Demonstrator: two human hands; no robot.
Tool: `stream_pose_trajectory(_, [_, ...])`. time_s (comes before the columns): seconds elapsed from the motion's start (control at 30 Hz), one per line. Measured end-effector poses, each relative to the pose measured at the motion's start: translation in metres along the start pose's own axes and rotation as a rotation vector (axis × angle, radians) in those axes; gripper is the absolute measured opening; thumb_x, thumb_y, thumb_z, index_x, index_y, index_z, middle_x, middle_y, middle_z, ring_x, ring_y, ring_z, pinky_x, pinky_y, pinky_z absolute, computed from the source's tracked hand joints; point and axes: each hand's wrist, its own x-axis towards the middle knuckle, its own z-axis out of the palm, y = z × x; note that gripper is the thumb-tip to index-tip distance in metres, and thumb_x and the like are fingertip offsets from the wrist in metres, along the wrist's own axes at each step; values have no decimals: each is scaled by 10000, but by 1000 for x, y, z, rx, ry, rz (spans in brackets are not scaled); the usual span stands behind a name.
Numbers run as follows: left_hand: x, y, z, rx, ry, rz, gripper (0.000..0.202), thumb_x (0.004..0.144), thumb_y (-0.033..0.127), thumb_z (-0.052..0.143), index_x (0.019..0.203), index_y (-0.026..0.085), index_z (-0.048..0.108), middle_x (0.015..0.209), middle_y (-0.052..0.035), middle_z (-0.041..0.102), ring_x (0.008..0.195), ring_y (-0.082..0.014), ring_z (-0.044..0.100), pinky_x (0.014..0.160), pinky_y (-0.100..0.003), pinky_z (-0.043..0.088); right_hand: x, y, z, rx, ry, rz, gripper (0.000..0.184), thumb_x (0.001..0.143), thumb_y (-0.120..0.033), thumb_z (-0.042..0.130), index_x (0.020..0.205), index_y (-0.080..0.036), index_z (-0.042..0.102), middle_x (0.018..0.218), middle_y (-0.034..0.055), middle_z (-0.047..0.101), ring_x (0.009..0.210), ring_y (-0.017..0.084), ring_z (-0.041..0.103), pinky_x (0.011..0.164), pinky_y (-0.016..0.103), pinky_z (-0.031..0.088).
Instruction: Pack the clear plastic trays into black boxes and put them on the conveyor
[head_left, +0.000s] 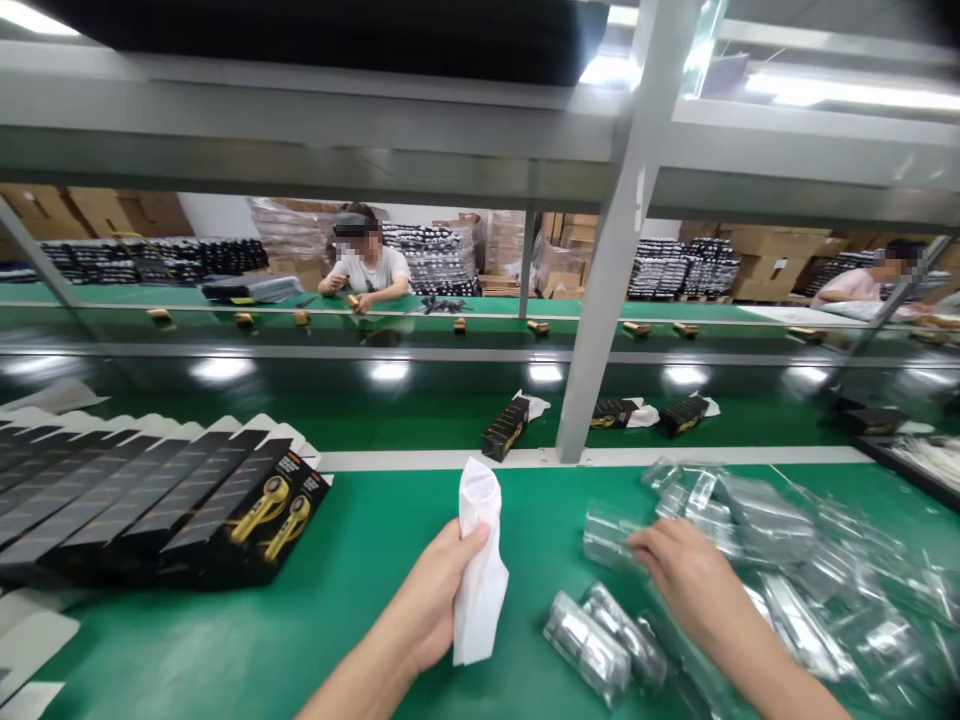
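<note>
My left hand (429, 600) is wrapped around a white pouch (480, 575), held upright with its open end up; whatever lies inside is hidden. On the right, my right hand (694, 572) pinches a clear plastic blister tray (609, 538) between thumb and fingers, slightly blurred. Just below it, clear moulded trays (589, 640) lie on the green bench. A loose pile of similar clear trays (765, 520) spreads beyond and beside my right hand. To the left, a leaning row of black printed cartons (262, 510) with white flaps shows gold-coloured devices on the front one.
Beyond the bench edge, black boxes (514, 425) with white material sticking out rest on a green conveyor. A grey metal post (611, 250) rises at the bench's far edge. Small gold items (538, 327) line a farther belt, where a co-worker (367, 265) sits.
</note>
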Motion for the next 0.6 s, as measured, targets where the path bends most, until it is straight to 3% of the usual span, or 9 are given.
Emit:
stream_pose_trajectory(0.13, [-1, -2, 0, 6, 11, 8, 382, 733, 345, 705, 1015, 175, 511, 704, 42, 551, 559, -78, 490, 532, -194, 421, 8, 5, -24, 18, 42, -14, 160, 913, -220, 476, 830, -219, 612, 754, 29, 599, 702, 197, 561, 617, 308, 436])
stream_pose_trajectory(0.2, [-1, -2, 0, 17, 14, -8, 402, 760, 432, 666, 1038, 180, 521, 699, 41, 548, 567, -84, 489, 559, -204, 428, 17, -4, -42, 13, 158, -41, 121, 913, -201, 483, 895, -203, 602, 837, 46, 614, 762, 203, 553, 680, 334, 429])
stream_pose_trajectory(0.27, [-3, -3, 2, 21, -41, -35, 481, 799, 567, 550, 1088, 184, 531, 725, 19, 569, 637, -113, 529, 632, -234, 451, 29, -25, -59, 31, 276, -172, 138, 909, -127, 478, 982, -177, 583, 950, 71, 615, 854, 209, 535, 760, 359, 407])
stream_pose_trajectory(0.33, [-8, -4, 4, 17, -173, -42, 590, 825, 656, 398, 1154, 184, 528, 829, -27, 613, 788, -160, 572, 751, -278, 459, 43, -52, -67, 88, 198, -431, 193, 909, -54, 443, 998, -159, 579, 975, 68, 616, 886, 192, 522, 762, 340, 396])
stream_pose_trajectory(0.43, [-16, -7, 5, 51, -352, 26, 588, 869, 619, 333, 1210, 178, 522, 1099, -78, 608, 1064, -202, 521, 948, -313, 382, 60, -87, -59, 54, -26, -697, 181, 936, -123, 430, 852, -163, 585, 835, 32, 603, 752, 163, 493, 671, 320, 380])
stream_pose_trajectory(0.5, [-20, -11, 5, 101, -387, 92, 473, 878, 501, 462, 1227, 186, 513, 1232, -69, 553, 1173, -198, 453, 1030, -310, 306, 65, -99, -48, 32, -98, -750, 206, 940, -149, 429, 792, -170, 571, 809, 24, 589, 735, 163, 479, 659, 321, 377])
stream_pose_trajectory(0.6, [-21, -15, 3, 73, -412, 95, 435, 825, 318, 617, 1224, 184, 508, 1277, -67, 526, 1196, -206, 443, 1050, -326, 286, 62, -102, -38, 71, -124, -707, 198, 949, -161, 418, 829, -168, 575, 861, 30, 602, 775, 170, 496, 696, 334, 397])
